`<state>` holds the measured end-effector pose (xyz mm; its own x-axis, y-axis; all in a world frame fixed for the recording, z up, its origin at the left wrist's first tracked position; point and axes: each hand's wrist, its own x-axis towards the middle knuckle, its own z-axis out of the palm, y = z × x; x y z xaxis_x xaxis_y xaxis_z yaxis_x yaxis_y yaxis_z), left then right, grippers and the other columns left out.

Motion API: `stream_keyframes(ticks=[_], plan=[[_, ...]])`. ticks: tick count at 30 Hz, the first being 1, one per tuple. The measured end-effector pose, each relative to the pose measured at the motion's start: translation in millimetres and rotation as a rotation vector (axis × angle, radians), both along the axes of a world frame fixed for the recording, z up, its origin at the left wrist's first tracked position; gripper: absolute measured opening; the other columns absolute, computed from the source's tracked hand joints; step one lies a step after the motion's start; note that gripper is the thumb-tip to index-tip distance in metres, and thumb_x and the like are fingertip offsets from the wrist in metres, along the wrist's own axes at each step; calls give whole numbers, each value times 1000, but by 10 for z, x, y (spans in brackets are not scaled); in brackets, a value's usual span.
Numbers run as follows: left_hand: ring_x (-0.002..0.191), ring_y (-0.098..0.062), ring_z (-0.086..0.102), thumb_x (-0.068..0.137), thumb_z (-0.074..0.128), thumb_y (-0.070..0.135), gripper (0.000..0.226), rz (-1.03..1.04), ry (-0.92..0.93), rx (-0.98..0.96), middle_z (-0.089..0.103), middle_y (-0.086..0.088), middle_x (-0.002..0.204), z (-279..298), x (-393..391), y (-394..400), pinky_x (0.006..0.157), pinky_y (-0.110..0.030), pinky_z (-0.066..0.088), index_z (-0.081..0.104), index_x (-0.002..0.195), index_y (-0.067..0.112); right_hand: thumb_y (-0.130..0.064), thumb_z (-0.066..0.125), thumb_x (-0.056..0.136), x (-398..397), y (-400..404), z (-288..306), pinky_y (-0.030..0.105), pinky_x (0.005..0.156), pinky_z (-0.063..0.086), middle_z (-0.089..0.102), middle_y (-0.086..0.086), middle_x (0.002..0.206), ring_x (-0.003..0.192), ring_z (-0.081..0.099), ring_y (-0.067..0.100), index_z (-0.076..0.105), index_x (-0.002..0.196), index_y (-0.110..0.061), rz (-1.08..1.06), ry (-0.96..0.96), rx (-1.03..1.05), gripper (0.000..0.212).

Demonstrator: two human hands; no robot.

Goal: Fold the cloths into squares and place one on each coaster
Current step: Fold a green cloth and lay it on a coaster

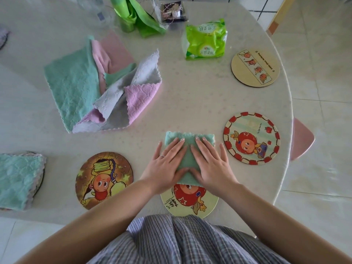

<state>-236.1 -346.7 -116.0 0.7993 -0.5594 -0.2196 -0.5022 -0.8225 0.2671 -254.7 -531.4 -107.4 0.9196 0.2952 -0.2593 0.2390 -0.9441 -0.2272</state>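
Round table point(190, 96), folded cloth point(188, 159) under both flat hands

A pale round table point(190, 103) carries four picture coasters: one far right point(255, 67), one right point(251, 138), one near the front edge point(190, 202), one left of it point(103, 180). A loose cloth heap point(99, 86) lies left of middle, a green tissue pack point(206, 40) behind, a folded green cloth point(187, 155) in front.
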Motion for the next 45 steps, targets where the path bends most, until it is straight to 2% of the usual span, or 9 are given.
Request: stream_keyframes(ticks=[13, 16, 21, 26, 31, 36, 38, 42, 45], plan=[[139, -16, -24, 80, -6, 72, 84, 277, 71, 216, -25, 1, 152, 8, 73, 229, 114, -50, -12, -23, 142, 19, -64, 7, 89, -171, -415, -77, 44, 114, -8, 2, -1, 156, 143, -7, 14, 6, 149, -21, -99, 0, -64, 73], [142, -17, -18, 74, -10, 73, 94, 333, 58, 205, -15, -1, 156, 12, 53, 396, 114, -49, -11, -6, 148, 15, -61, 20, 90, -253, -502, 6, 37, 116, -2, 14, -5, 154, 143, 5, 12, 17, 148, -19, -143, -35, 49, 72], [144, -16, -7, 81, 7, 72, 84, 349, 78, -61, 9, 1, 157, 150, -115, 382, 115, -42, -8, 36, 140, 20, -39, 53, 89, -371, -322, 156, 33, 105, 34, 45, -8, 136, 125, 40, 12, 33, 141, -21, -422, 39, 406, 59], [144, -17, 1, 94, 46, 38, 46, 607, 214, -272, 20, -1, 154, 227, -158, 145, 116, -40, 6, 46, 133, 14, -33, 55, 90, -244, -9, 275, 32, 98, 38, 39, -4, 144, 127, 41, 15, 30, 142, -25, -705, 267, 670, 59], [117, -16, 46, 94, 49, 29, 33, 726, 318, -471, 51, 1, 131, 365, -127, 118, 96, -34, 39, 51, 124, 16, -22, 55, 92, -204, 143, 408, 20, 74, 45, 45, 0, 136, 111, 49, 12, 38, 138, -30, -841, 247, 857, 49], [100, -10, 52, 93, 54, 26, 25, 875, 462, -735, 55, 6, 112, 488, -203, 330, 80, -24, 42, 50, 116, 18, -19, 55, 92, -315, 379, 459, 23, 76, 45, 48, -5, 125, 106, 48, 9, 43, 132, -33, -876, 207, 927, 44], [101, -10, 56, 90, 58, 24, 23, 896, 445, -792, 58, 6, 110, 518, -248, 568, 86, -28, 46, 51, 111, 19, -18, 55, 92, -361, 554, 460, 21, 73, 45, 48, -9, 122, 104, 50, 8, 47, 127, -32, -870, 193, 908, 39], [89, 5, 50, 87, 63, 17, 19, 860, 296, -738, 54, 11, 95, 525, -367, 1185, 73, -7, 40, 49, 101, 16, -17, 54, 92, -395, 1040, 452, 15, 59, 43, 57, -12, 105, 78, 53, 2, 59, 104, -29, -829, 257, 891, 17], [82, -10, 54, 86, 63, 14, 14, 873, 230, -712, 56, 4, 85, 500, -450, 1646, 71, -21, 43, 49, 86, 16, -11, 55, 92, -401, 1445, 407, 17, 69, 50, 62, -14, 100, 90, 60, 3, 65, 91, -28, -772, 380, 992, 20]])
